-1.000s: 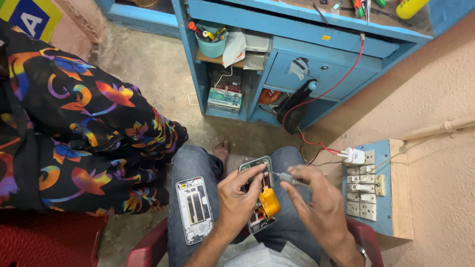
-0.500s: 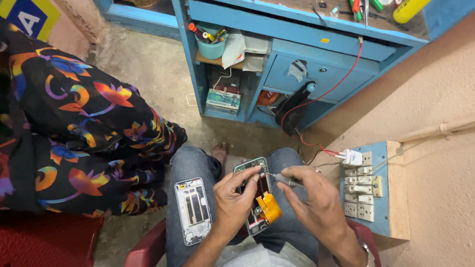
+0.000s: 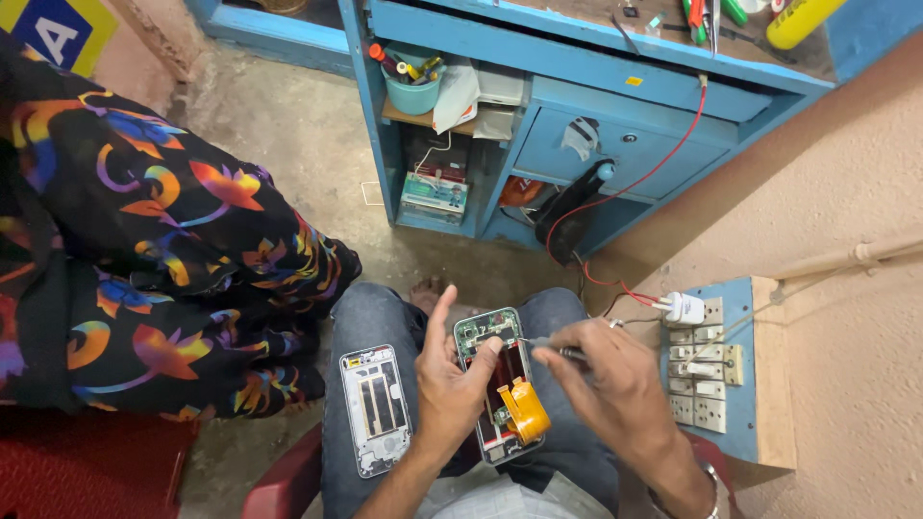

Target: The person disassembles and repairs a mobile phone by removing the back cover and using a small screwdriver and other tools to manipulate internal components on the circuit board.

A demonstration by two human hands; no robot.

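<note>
The opened phone (image 3: 500, 384) lies on the person's lap, its circuit board exposed and a yellow flex strip (image 3: 524, 411) folded across its lower half. The left hand (image 3: 452, 380) grips the phone's left edge, thumb on the upper board and forefinger raised; the right hand (image 3: 611, 384) pinches a thin metal tool (image 3: 548, 343) whose tip touches the phone's top right. Left of the phone, a detached white frame (image 3: 375, 408) rests on the thigh; right of it stands a blue switchboard (image 3: 716, 370), and beyond it a blue workbench (image 3: 577, 115).
</note>
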